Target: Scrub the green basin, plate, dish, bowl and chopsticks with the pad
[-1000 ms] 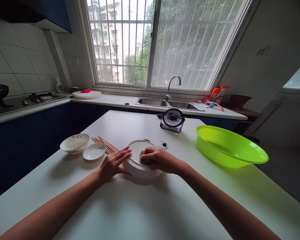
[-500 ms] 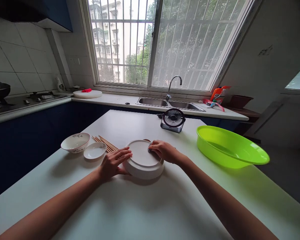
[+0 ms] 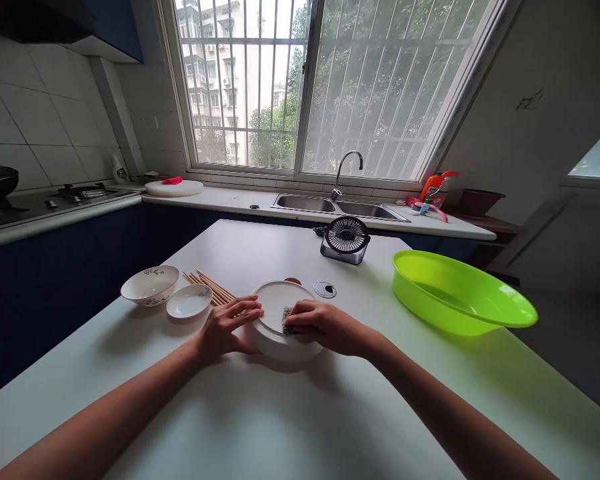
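Observation:
A white dish lies upside down on the white table in front of me. My left hand rests against its left rim with the fingers stretched out, steadying it. My right hand presses a dark scouring pad onto the dish's flat base, fingers closed over the pad so only its left edge shows.
To the left lie a patterned bowl, a small white saucer and several wooden chopsticks. A lime-green basin sits at the right, a small black fan behind the dish, a small round disc beside it. Sink under the window.
My right hand slid the pad from the dish's far right rim back toward me onto its middle right. My left hand stayed on the left rim.

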Motion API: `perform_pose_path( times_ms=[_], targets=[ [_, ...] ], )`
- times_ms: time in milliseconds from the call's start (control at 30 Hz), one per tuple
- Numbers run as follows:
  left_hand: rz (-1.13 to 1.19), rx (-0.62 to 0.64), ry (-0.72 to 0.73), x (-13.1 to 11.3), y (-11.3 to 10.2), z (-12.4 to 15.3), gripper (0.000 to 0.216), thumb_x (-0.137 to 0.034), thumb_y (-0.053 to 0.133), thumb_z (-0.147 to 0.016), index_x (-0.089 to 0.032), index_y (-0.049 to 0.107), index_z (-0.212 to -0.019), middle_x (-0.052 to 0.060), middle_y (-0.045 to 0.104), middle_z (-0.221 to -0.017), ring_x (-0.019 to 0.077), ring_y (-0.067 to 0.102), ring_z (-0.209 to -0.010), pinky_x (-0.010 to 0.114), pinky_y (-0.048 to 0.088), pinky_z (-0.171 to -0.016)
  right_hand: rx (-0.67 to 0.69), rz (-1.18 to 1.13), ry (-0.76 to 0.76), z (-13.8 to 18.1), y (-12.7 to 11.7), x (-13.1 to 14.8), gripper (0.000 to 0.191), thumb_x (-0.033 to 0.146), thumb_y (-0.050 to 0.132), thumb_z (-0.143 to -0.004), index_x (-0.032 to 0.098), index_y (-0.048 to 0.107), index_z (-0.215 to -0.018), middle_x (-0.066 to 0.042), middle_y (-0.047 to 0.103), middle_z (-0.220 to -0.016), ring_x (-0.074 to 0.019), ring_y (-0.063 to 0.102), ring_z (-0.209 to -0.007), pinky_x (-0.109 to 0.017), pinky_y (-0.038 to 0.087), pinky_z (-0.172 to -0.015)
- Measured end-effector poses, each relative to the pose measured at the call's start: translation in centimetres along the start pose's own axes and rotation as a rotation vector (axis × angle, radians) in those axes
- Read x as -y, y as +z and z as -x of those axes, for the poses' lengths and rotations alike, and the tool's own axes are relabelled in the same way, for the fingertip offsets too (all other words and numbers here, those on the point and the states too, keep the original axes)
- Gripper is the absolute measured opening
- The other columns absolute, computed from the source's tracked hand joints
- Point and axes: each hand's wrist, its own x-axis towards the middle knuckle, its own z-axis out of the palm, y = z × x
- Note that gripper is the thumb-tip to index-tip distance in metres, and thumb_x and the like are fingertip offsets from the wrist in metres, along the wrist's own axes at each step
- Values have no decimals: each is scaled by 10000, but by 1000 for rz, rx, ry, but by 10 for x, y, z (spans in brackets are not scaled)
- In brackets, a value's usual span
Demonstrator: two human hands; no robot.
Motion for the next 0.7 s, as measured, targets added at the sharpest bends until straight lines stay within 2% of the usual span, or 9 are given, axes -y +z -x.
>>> perform_pose_path(
  times_ms=[400,533,700],
  targets=[
    [80,12,-34,-5,-3,-2,668,-495,818,-693,-201,615,-1257,134,729,-1084,308,677,-1098,459,614,-873,10,399,195,9,-15,-53,333,42,436,-923,174,738,-968,-105,705,-1024,-193,641,-874,-288,481,-764],
    [71,22,-47,-6,-4,-2,660,-486,817,-696,-203,621,-1259,131,728,-1082,306,672,-1106,456,611,-879,0,388,192,4,-14,-54,316,53,440,-926,163,735,-948,-114,703,-1015,-193,636,-876,-293,484,-770],
    [46,25,-20,-6,-5,-2,630,-498,792,-725,-195,619,-1249,134,722,-1072,306,672,-1098,456,611,-864,-21,286,143,9,-12,-41,323,68,431,-942,178,734,-949,-101,700,-977,-175,630,-846,-274,480,-749]
  ],
)
